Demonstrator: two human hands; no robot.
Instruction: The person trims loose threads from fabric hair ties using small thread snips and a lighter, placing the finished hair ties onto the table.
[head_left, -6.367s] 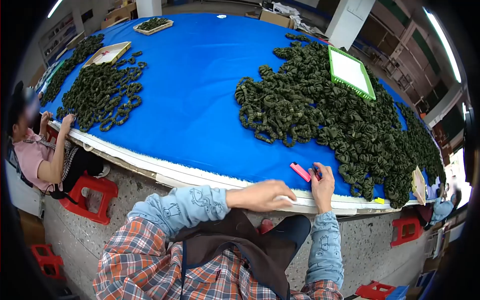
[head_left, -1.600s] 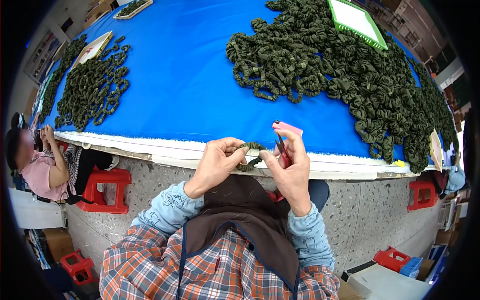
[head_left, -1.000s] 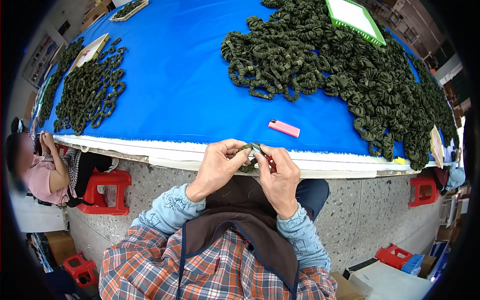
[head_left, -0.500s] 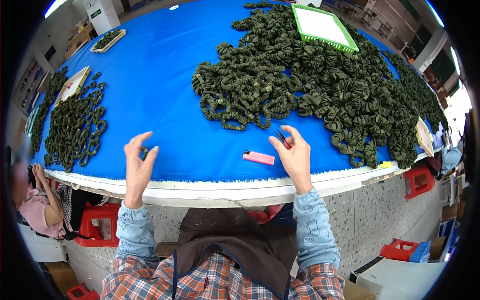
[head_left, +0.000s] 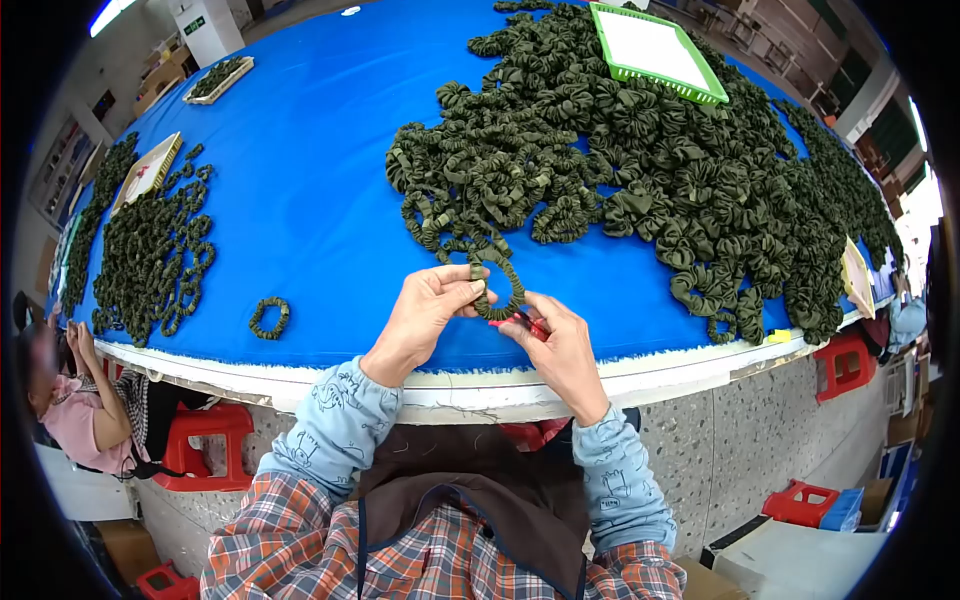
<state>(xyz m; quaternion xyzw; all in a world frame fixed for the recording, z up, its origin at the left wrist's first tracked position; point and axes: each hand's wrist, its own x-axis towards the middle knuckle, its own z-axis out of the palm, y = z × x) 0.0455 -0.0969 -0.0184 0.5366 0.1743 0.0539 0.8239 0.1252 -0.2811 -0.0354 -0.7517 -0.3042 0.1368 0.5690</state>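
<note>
My left hand [head_left: 425, 312] pinches the edge of a dark green scrunchie [head_left: 512, 272], lifted just above the blue cloth near the table's front edge. Close on its right, my right hand [head_left: 560, 350] is closed around a small red-handled pointed tool [head_left: 538, 328], tweezers or snips; its fingertips are at the scrunchie's lower edge. The pink lighter cannot be made out clearly; a pinkish bit shows by the right fingertips. Farther left, a single scrunchie ring [head_left: 270, 318] lies flat on the cloth.
A large heap of scrunchies [head_left: 620, 150] covers the table's right side, with a green basket [head_left: 665, 88] on it. Another pile [head_left: 150, 260] lies left, beside a cream tray [head_left: 148, 172]. A person [head_left: 90, 420] sits at the left edge, near a red stool [head_left: 208, 445].
My left hand has let go of a scrunchie at the left, moved right and taken hold of another from the heap. My right hand has moved down and left to meet it.
</note>
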